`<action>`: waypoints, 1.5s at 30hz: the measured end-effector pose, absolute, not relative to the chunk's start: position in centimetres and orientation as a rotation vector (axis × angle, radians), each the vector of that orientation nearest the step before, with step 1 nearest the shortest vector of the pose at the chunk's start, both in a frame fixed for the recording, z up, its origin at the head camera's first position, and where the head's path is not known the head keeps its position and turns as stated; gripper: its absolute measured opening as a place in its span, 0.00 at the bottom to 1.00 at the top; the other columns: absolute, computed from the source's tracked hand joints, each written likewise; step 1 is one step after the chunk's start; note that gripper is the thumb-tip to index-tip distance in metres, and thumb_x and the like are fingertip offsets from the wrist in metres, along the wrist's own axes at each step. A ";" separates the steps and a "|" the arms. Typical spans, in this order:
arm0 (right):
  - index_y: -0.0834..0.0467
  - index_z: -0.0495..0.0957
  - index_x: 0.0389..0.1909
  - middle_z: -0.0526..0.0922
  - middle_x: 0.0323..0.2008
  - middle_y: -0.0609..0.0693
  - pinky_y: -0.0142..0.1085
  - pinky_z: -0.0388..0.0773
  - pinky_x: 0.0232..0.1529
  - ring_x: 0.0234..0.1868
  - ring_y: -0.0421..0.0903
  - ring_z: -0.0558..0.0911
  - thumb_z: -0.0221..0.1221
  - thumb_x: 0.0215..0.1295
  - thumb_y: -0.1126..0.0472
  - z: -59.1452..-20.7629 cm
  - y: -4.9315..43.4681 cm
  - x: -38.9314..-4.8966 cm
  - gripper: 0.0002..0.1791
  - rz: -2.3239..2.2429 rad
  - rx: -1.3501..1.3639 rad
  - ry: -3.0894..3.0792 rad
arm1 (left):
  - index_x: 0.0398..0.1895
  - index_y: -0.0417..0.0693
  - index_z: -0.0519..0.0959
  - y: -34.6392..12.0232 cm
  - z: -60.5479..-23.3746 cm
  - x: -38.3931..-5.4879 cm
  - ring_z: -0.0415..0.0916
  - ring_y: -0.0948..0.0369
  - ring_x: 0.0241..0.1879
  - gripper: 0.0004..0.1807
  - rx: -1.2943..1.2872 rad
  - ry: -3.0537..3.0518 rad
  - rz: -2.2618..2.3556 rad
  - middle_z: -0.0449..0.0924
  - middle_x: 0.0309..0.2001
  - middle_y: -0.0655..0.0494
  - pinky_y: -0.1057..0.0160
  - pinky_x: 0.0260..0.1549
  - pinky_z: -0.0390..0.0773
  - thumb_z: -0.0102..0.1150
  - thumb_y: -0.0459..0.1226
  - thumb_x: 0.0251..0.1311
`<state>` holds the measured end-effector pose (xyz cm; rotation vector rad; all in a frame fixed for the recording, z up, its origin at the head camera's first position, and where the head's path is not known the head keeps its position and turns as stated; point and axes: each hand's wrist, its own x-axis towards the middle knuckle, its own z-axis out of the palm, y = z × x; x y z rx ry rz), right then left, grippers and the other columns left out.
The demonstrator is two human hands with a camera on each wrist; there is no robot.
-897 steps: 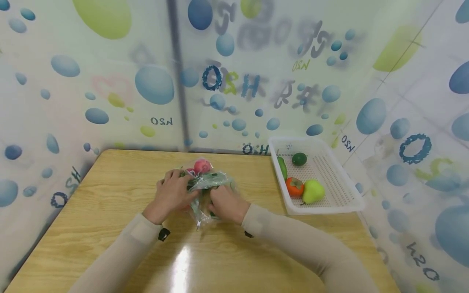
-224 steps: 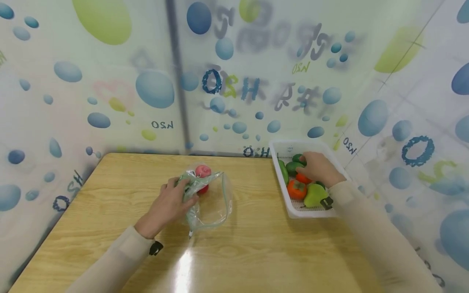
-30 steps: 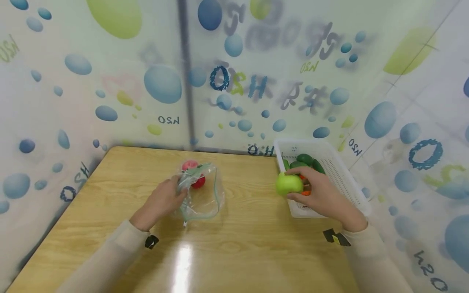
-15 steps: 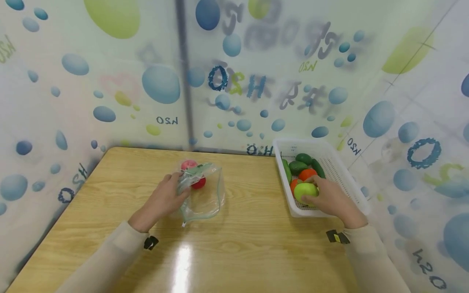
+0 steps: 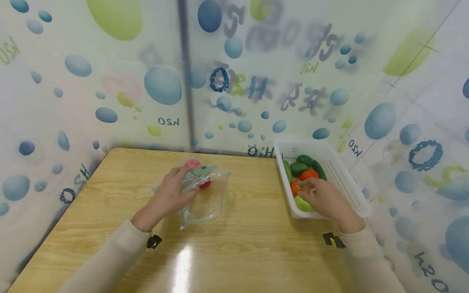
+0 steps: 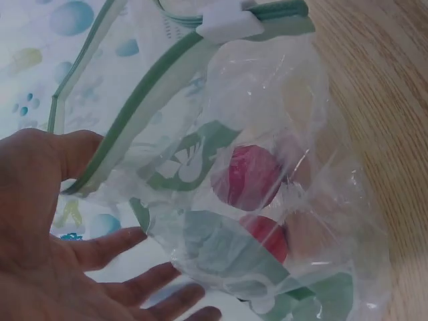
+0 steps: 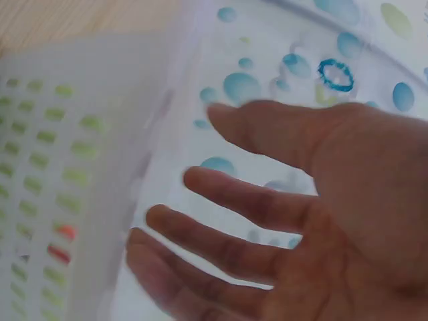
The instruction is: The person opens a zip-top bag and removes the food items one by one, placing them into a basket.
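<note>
My left hand (image 5: pixel 170 195) rests at the mouth of a clear zip bag (image 5: pixel 210 203) with green print and a white slider. In the left wrist view, the thumb lies by the green zip edge and the spread fingers touch the film. Inside the bag show a pink round item (image 5: pixel 192 163) and a red one (image 5: pixel 205 184). My right hand (image 5: pixel 327 199) hovers over the near end of a white basket (image 5: pixel 349 183), fingers apart and holding nothing. Just under its fingertips are a light green fruit (image 5: pixel 303 204), partly hidden, and an orange persimmon (image 5: pixel 298 188).
Farther back in the basket sit a red-orange round item (image 5: pixel 309 174), a dark green avocado-like item (image 5: pixel 305 160), other dark green produce (image 5: pixel 298 168) and a long green pepper (image 5: pixel 287 171). The wooden table (image 5: pixel 253 228) meets a patterned wall behind and at the right.
My right hand has lowered the round light green fruit into the basket and let go. The left hand has shifted slightly right over the bag. Since the oldest frame, more produce lies in the basket.
</note>
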<state>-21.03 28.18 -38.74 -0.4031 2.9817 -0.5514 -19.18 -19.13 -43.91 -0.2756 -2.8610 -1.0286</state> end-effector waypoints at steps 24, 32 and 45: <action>0.62 0.88 0.65 0.93 0.59 0.59 0.50 0.95 0.57 0.55 0.56 0.94 0.72 0.81 0.64 -39.5 15.1 -19.0 0.16 -0.987 -1.107 2.989 | 0.88 0.37 0.68 -17.7 -44.6 -21.2 0.83 0.48 0.43 0.37 -0.418 -2.939 -0.999 0.88 0.57 0.35 0.52 0.40 0.83 0.63 0.45 0.86; 0.64 0.88 0.66 0.94 0.56 0.57 0.40 0.95 0.54 0.50 0.48 0.94 0.66 0.85 0.66 -40.6 9.3 -18.7 0.15 -0.932 -1.297 2.818 | 0.90 0.35 0.65 -17.7 -44.9 -21.9 0.83 0.51 0.37 0.36 -0.366 -2.987 -1.029 0.85 0.65 0.29 0.53 0.37 0.85 0.57 0.43 0.88; 0.73 0.75 0.78 0.86 0.71 0.69 0.47 0.89 0.73 0.72 0.60 0.88 0.63 0.85 0.69 -43.7 4.2 -22.9 0.27 -0.417 -1.198 2.917 | 0.89 0.30 0.63 -17.7 -46.0 -22.7 0.82 0.51 0.32 0.37 -0.210 -3.132 -1.092 0.86 0.49 0.34 0.55 0.30 0.83 0.48 0.45 0.89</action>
